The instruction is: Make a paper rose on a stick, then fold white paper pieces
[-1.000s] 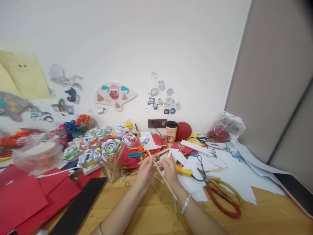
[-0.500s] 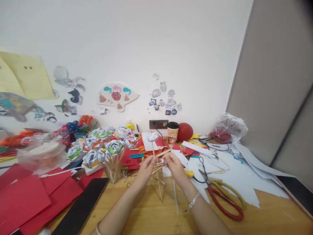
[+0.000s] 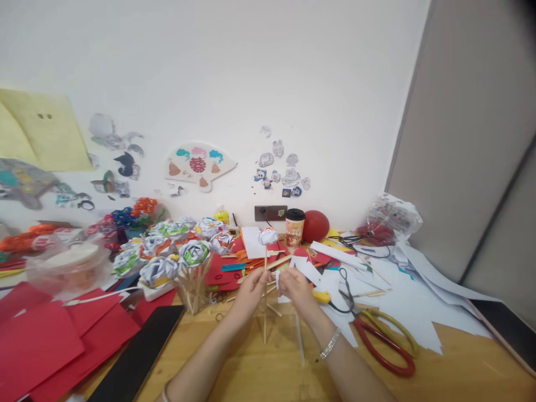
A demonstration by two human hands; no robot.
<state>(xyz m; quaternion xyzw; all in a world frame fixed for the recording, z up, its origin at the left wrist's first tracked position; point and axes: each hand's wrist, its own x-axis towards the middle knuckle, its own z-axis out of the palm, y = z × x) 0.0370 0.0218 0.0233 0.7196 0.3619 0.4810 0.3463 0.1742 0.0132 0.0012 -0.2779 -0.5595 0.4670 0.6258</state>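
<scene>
My left hand (image 3: 250,288) pinches a thin wooden stick (image 3: 265,312) that stands almost upright, with a small white and orange paper flower (image 3: 268,235) on its top end. My right hand (image 3: 294,286) is closed close beside it, its fingers on a small white paper piece (image 3: 278,279) by the stick. A silver bracelet (image 3: 330,344) circles my right wrist. Both hands hover over the wooden table (image 3: 452,374).
A bunch of paper flowers on sticks (image 3: 176,254) stands left of my hands. Red paper sheets (image 3: 46,340) and a black slab (image 3: 134,357) lie at left. Red-handled scissors (image 3: 377,340), white paper scraps (image 3: 402,301), a paper cup (image 3: 295,226) and a red ball (image 3: 315,224) sit at right and behind.
The stick swung from slanting, flower end to the left, to nearly upright, so the flower rose and moved right. Both hands stayed together at mid-table.
</scene>
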